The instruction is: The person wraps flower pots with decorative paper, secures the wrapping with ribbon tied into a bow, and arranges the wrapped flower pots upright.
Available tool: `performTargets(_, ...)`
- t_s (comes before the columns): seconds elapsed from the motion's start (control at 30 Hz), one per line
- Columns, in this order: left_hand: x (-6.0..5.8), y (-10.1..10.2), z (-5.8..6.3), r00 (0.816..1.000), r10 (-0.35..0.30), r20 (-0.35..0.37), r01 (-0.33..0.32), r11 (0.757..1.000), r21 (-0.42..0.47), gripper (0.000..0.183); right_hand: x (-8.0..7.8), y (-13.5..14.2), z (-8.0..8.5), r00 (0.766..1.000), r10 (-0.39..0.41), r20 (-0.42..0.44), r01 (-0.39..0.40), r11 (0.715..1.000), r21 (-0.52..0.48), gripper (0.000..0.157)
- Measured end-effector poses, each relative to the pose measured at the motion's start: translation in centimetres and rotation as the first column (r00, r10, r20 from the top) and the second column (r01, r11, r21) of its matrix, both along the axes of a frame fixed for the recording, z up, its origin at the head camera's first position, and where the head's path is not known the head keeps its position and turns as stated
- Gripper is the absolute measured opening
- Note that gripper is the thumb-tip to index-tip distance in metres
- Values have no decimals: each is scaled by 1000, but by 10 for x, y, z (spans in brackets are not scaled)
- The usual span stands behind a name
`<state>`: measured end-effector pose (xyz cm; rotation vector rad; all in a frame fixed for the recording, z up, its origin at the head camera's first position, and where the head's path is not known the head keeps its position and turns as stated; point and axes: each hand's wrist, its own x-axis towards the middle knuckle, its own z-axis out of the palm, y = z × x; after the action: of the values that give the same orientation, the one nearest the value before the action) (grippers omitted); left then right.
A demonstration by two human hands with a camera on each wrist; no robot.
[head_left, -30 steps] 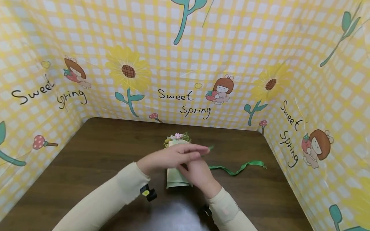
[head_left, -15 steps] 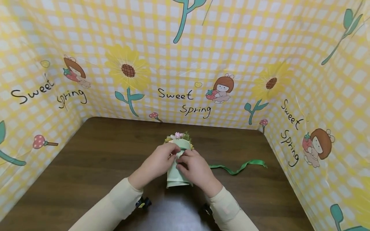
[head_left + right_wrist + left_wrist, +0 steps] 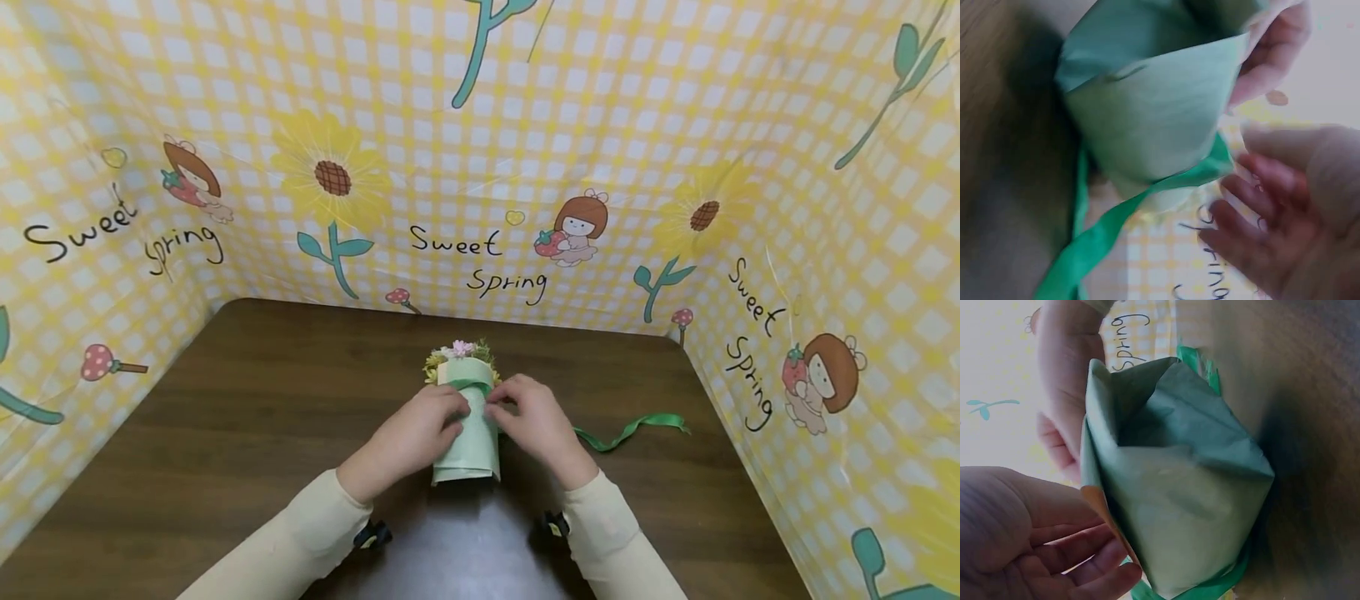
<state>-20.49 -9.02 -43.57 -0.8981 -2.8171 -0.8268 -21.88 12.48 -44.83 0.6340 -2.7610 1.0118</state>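
Observation:
A small bouquet in pale green wrapping paper (image 3: pixel 467 446) lies on the table, its pink and yellow flowers (image 3: pixel 461 350) at the far end. A green ribbon (image 3: pixel 472 386) crosses the paper just below the flowers. At the wrapper's left side, my left hand (image 3: pixel 412 429) rests bent fingers against the paper. My right hand (image 3: pixel 536 421) is at the right edge by the ribbon. In the right wrist view, loose fingers (image 3: pixel 1244 197) of that hand are spread beside the ribbon (image 3: pixel 1172 181). The wrapper's near end gapes open in the left wrist view.
A loose ribbon tail (image 3: pixel 637 427) curls across the dark wooden table (image 3: pixel 300 375) on the right. Yellow checked cloth (image 3: pixel 450 167) with printed flowers and words surrounds the table on its left, far and right sides.
My left hand first reached across over the right hand; then both came together over the wrapper. They are now apart on either side, with the ribbon band exposed between them.

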Motion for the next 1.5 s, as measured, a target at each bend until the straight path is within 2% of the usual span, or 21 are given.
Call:
performTargets(0.07, 0, 0, 0, 1000, -2, -4, 2, 1000, -25, 17, -4, 3, -7, 994, -104, 41, 103, 994, 25, 24)
performTargets(0.1, 1, 0, 0, 1000, -6, 2, 6, 999, -35, 18, -5, 4, -10, 989, -132, 69, 129, 991, 46, 27)
performTargets(0.17, 1, 0, 0, 1000, -6, 11, 6, 998, -55, 19, -8, 6, -16, 983, -130, 132, 121, 990, 77, 28)
performTargets(0.27, 3, 0, 1, 1000, -3, 15, 4, 997, -75, 19, -12, 10, -21, 979, -62, 193, 45, 995, 91, 15)
performTargets(0.3, 3, 0, 1, 1000, -2, 12, 3, 997, -81, 19, -13, 12, -22, 980, -47, 195, 31, 996, 85, 9)
performTargets(0.37, 4, 0, 2, 1000, 0, 6, 1, 996, -87, 19, -16, 20, -20, 986, -77, 151, 62, 993, 99, 6)
performTargets(0.43, 4, 0, 3, 1000, -6, 3, 6, 996, -88, 19, -19, 31, -17, 985, -152, 79, 141, 982, 124, 6)
performTargets(0.5, 4, 0, 3, 1000, -12, 8, 13, 996, -87, 19, -22, 44, -13, 970, -240, 24, 235, 963, 129, 8)
performTargets(0.57, 5, 0, 4, 1000, -17, 13, 18, 996, -89, 19, -24, 56, -8, 955, -297, -5, 296, 948, 116, 10)
performTargets(0.77, 5, -3, 2, 1000, -10, 7, 11, 995, -99, 19, -30, 77, -5, 950, -312, -16, 312, 948, 58, 16)
performTargets(0.9, 5, -3, 2, 1000, 0, 12, 1, 996, -94, 18, -33, 83, -5, 934, -352, -62, 353, 936, 5, 17)
performTargets(1.0, 6, -2, 2, 1000, 8, 21, -6, 996, -91, 18, -34, 93, -4, 922, -385, -39, 386, 923, 6, 21)
performTargets(1.07, 6, -2, 2, 1000, 9, 21, -7, 996, -92, 18, -34, 104, -4, 909, -415, 21, 413, 908, 62, 26)
performTargets(1.13, 6, -2, 1, 1000, 3, 15, -2, 995, -96, 18, -32, 115, -6, 883, -461, 93, 445, 883, 148, 28)
performTargets(1.2, 5, -1, 1, 1000, -6, 0, 6, 994, -107, 18, -30, 122, -10, 861, -485, 153, 447, 865, 226, 29)
performTargets(1.27, 5, -2, 1, 1000, -15, -14, 13, 993, -116, 18, -28, 119, -13, 859, -469, 205, 412, 871, 268, 29)
performTargets(1.4, 5, -3, 3, 1000, -16, -20, 14, 993, -119, 18, -30, 96, -25, 898, -350, 266, 270, 917, 295, 31)
performTargets(1.5, 5, -3, 3, 1000, -6, -5, 6, 994, -107, 18, -34, 80, -36, 922, -306, 237, 220, 918, 330, 18)
